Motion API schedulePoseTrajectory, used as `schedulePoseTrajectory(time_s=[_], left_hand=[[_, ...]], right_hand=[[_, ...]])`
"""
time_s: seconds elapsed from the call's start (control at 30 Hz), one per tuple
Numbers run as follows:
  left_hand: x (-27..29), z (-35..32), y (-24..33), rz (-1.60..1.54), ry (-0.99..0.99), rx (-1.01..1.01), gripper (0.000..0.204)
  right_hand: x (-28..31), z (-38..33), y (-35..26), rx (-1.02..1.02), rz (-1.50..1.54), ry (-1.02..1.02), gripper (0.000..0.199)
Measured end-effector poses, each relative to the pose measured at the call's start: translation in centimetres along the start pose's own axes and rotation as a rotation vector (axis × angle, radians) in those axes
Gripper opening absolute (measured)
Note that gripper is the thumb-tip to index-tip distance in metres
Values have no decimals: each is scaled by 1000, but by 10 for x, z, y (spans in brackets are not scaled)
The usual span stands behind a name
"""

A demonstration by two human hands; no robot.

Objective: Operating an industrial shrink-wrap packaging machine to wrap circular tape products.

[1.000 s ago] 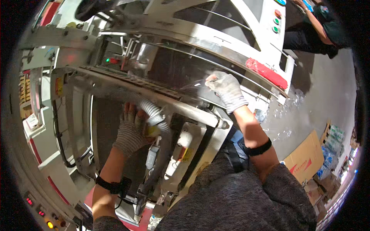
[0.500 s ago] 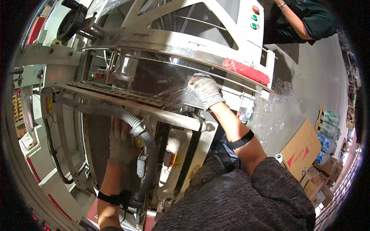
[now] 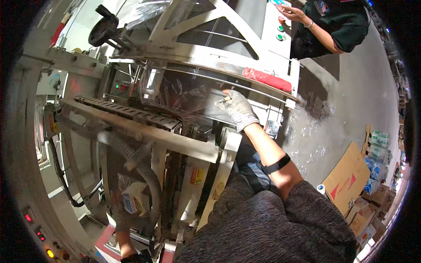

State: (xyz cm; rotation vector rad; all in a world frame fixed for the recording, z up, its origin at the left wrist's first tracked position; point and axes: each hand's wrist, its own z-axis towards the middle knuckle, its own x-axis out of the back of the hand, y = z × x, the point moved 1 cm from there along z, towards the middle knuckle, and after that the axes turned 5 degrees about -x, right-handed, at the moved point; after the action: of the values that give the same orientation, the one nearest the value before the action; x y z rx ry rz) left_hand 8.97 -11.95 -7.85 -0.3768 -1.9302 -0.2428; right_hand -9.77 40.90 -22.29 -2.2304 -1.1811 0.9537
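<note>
My right hand point(image 3: 237, 108), in a pale knitted glove, is over the machine bed by the front rail. Its fingers are loosely bent and apart, and I see nothing held. Clear plastic film point(image 3: 175, 94) lies crumpled just left of it. Down at the lower left my left hand point(image 3: 121, 215), also gloved, is dim and smeared by motion, so its fingers do not show clearly. Right beside it is a film-wrapped white package with blue point(image 3: 133, 199). A slotted sealing bar point(image 3: 127, 111) lies between the two hands, on a long beam point(image 3: 166, 136).
A ribbed hose point(image 3: 151, 179) hangs over the package. The white machine frame point(image 3: 206, 55) carries a red-wrapped roll point(image 3: 267, 79) and buttons point(image 3: 280, 33). Another person's hand point(image 3: 296, 14) is at the upper right. Film scraps point(image 3: 302, 122) and a flat cardboard sheet point(image 3: 348, 173) lie right.
The film by my right hand has gone from taut to slack, and that hand's fingers have loosened. My left hand has moved down, the package now shows, and the sealing bar and hose have shifted.
</note>
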Motion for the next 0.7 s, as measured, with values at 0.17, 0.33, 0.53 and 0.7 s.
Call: schedulePoseTrajectory(time_s=[0.17,0.33,0.53,0.7], left_hand=[[28,-37,0,-158,237,282,67],[104,-32,80,-290,518,302,63],[145,-23,136,-374,558,237,69],[149,-16,146,-632,662,264,64]], right_hand=[[47,-37,9,443,-467,44,26],[45,-84,4,464,-1089,143,23],[39,-100,-6,681,-1288,98,23],[36,-110,-10,603,-1207,105,18]])
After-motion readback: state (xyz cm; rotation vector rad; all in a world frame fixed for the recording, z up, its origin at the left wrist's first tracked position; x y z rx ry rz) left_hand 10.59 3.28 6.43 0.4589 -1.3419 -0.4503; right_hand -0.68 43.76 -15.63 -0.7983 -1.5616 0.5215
